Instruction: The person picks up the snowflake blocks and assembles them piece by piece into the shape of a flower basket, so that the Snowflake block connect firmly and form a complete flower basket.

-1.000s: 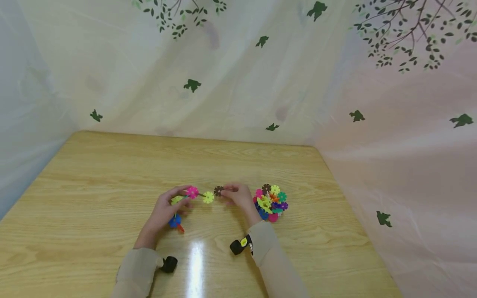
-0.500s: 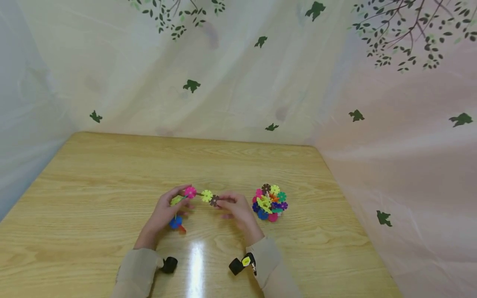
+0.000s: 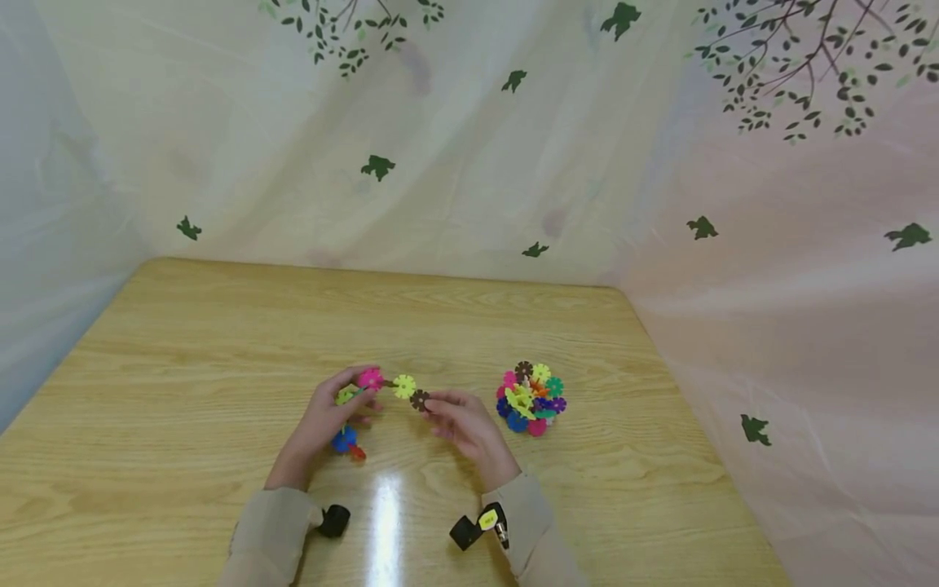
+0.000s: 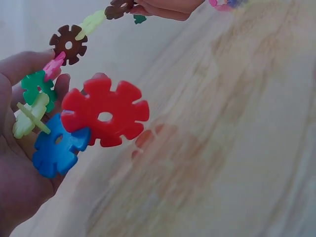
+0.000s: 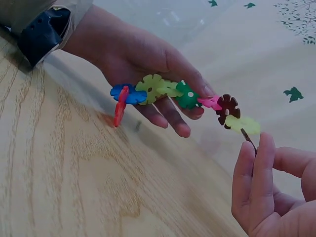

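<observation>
My left hand [image 3: 323, 416] holds a chain of flower-shaped plastic interlocking discs, pinching it near the pink disc [image 3: 370, 378]. Toward the palm run a green disc [image 5: 186, 96], pale yellow discs [image 5: 149, 89], a blue disc [image 4: 57, 155] and a red disc [image 4: 118, 101] at the hanging end. Beyond the pink piece come a brown disc [image 4: 69, 54] and a yellow disc [image 3: 404, 387]. My right hand [image 3: 469, 428] pinches another brown disc [image 3: 420, 400] between thumb and fingers, its edge right at the yellow disc's lower right rim.
A heap of loose flower discs [image 3: 522, 399] in many colours lies on the wooden table [image 3: 220, 342], right of my right hand. Behind the table hangs a pale curtain [image 3: 469, 187] with leaf and bird prints. Black cameras [image 3: 335, 522] sit on both wrists.
My right hand has come down and slightly left, carrying the brown disc from beside the yellow disc to its lower right edge. The left hand stays nearly still, the pink disc shifting slightly left.
</observation>
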{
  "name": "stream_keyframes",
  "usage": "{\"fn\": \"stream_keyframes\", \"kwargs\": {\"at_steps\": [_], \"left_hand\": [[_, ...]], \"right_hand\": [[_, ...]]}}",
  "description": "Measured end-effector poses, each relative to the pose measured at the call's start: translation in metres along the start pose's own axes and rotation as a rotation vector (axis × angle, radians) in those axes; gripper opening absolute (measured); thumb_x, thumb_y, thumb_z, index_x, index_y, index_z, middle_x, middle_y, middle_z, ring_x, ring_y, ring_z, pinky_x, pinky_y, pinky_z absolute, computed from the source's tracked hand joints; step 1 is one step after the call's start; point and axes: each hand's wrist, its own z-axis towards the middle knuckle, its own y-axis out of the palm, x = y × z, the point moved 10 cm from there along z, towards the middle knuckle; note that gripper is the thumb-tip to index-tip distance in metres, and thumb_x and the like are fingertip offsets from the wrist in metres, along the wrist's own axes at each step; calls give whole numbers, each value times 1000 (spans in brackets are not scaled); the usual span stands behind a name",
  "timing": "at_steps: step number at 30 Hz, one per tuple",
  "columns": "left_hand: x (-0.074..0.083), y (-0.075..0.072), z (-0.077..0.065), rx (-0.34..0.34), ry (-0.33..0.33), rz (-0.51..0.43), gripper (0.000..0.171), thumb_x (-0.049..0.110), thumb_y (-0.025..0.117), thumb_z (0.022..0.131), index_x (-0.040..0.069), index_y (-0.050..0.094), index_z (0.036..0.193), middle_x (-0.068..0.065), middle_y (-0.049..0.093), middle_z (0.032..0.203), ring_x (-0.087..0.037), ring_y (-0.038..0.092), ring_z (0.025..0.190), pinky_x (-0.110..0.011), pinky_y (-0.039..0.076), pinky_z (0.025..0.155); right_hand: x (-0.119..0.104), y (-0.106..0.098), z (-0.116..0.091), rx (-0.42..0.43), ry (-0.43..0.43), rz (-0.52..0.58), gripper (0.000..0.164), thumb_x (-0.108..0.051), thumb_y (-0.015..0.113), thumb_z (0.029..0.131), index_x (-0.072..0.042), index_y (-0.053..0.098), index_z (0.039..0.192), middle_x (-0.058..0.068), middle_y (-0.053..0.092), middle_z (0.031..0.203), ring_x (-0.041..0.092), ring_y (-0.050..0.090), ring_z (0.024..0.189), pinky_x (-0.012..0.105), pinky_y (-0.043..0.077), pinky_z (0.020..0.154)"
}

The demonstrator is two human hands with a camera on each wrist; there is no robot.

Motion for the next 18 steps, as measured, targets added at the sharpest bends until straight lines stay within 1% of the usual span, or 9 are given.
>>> {"fn": "stream_keyframes", "kwargs": {"at_steps": [3, 6, 10, 14, 18], "left_hand": [[-1, 1, -1, -9, -3, -11, 46, 19, 57, 98, -3, 46, 137, -17, 55, 115, -20, 70, 86, -34, 62, 70], [1, 2, -2, -21, 9, -10, 42, 19, 55, 100, -4, 50, 134, -23, 56, 113, -24, 70, 85, -34, 62, 70], [4, 6, -3, -42, 49, 23, 35, 17, 52, 101, -4, 55, 129, -30, 58, 109, -28, 71, 84, -32, 60, 71], [6, 7, -3, -46, 65, 47, 33, 18, 54, 100, -1, 58, 126, -28, 62, 104, -25, 71, 79, -27, 58, 72], [7, 8, -3, -55, 68, 49, 32, 17, 54, 99, -2, 59, 125, -26, 63, 95, -19, 68, 73, -26, 58, 69]], "right_hand": [[3, 2, 1, -11, 12, 22, 19, 0, 55, 94, -15, 65, 86, -5, 69, 76, 3, 64, 70, 11, 51, 55], [6, 5, 1, -18, 32, 47, 20, 0, 55, 94, -15, 65, 86, -5, 69, 76, 3, 65, 70, 11, 50, 55], [8, 8, 0, -17, 53, 55, 21, 0, 54, 94, -15, 65, 85, -5, 70, 75, 3, 65, 69, 10, 50, 54], [7, 9, -1, -22, 55, 50, 22, 0, 54, 94, -15, 66, 84, -4, 70, 75, 3, 65, 67, 10, 50, 54], [5, 6, -2, -15, 50, 52, 22, -1, 55, 95, -16, 67, 83, -4, 69, 75, 3, 64, 67, 10, 50, 54]]}}
